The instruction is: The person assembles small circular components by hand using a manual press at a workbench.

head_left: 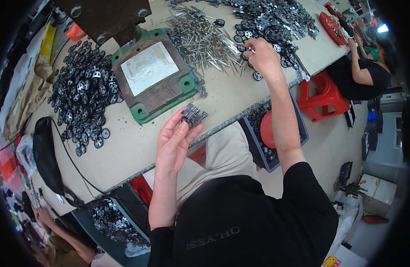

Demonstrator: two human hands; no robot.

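My left hand (174, 144) pinches a dark grey plastic toy-car chassis (193, 115) above the table, in front of the press. A thin metal pin sticks up from the part. At the far right, my right hand (265, 58) has its fingertips closed on a small black toy wheel (247, 52), partly hidden by the fingers. Around that hand lie more loose wheels (257, 76) with silvery hubs. Just left of it spreads a heap of thin metal axles (205, 42). Beyond the hand is a large pile of grey plastic parts (276, 18).
A press with a green base (145, 116) and white plate (149, 66) stands mid-table. To its left is a heap of black wheels (87, 84). Bins of parts (302, 127) sit below the edge, near a red stool (323, 100). Other people work at both sides.
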